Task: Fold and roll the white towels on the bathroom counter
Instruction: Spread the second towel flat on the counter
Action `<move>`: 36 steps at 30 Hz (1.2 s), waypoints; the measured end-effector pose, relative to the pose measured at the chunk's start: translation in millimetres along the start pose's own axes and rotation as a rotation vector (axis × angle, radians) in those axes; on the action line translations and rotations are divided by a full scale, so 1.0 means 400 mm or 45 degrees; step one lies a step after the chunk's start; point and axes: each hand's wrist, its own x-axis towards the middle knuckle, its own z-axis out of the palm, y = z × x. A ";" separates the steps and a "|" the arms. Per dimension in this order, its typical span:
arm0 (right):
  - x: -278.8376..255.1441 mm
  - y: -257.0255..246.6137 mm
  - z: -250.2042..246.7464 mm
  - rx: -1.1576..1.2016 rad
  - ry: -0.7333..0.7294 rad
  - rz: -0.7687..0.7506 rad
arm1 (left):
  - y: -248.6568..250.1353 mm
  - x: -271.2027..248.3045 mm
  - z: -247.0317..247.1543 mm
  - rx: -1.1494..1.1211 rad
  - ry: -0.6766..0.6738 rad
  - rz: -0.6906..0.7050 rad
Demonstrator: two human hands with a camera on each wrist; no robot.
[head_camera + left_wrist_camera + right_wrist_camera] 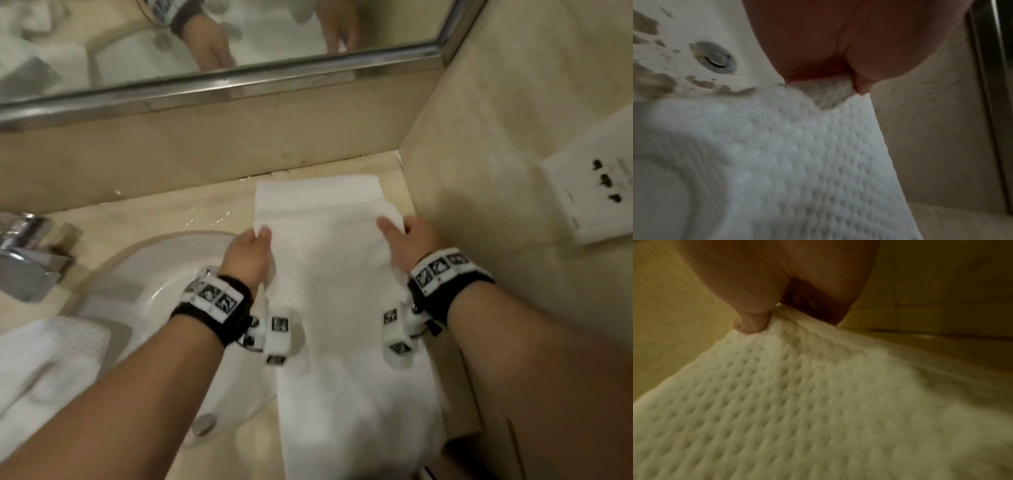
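Towel (337, 308) lies lengthwise, frame centre, on worktop (212, 205) right of sink (147, 274). Your left hand (248, 255) and right hand (409, 240) each pinch a side edge. Keep both grips level, pull taut, align edges before creasing.

Your head view is evenly lit by warm indoor light, moderately bright and soft throughout, with wide-angle bending toward the edges. The white towel (342, 308) is nearly overexposed, its weave washed out. The metal mirror frame (239, 85) shows dull glare. Your left wrist view is dimmer and motion-blurred at its lower left. Your right wrist view is dimmest, yellow-tinted, with your right hand (777, 280) in shadow and blur at right.
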 end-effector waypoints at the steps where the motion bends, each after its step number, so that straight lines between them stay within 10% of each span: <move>1: 0.010 -0.024 -0.016 0.078 0.065 -0.032 | 0.028 0.018 -0.004 0.011 0.023 0.028; 7: 0.003 -0.029 -0.026 -0.110 0.186 -0.003 | 0.061 0.050 -0.005 0.121 0.312 -0.163; 16: -0.232 0.264 0.043 0.014 -0.010 0.206 | -0.229 -0.149 0.014 0.514 -0.313 -0.236; 21: -0.267 0.273 0.037 -0.097 -0.286 0.133 | -0.230 -0.163 0.004 0.553 -0.297 -0.155; 36: -0.266 0.267 0.059 0.088 -0.253 0.085 | -0.258 -0.182 0.008 0.740 -0.285 -0.110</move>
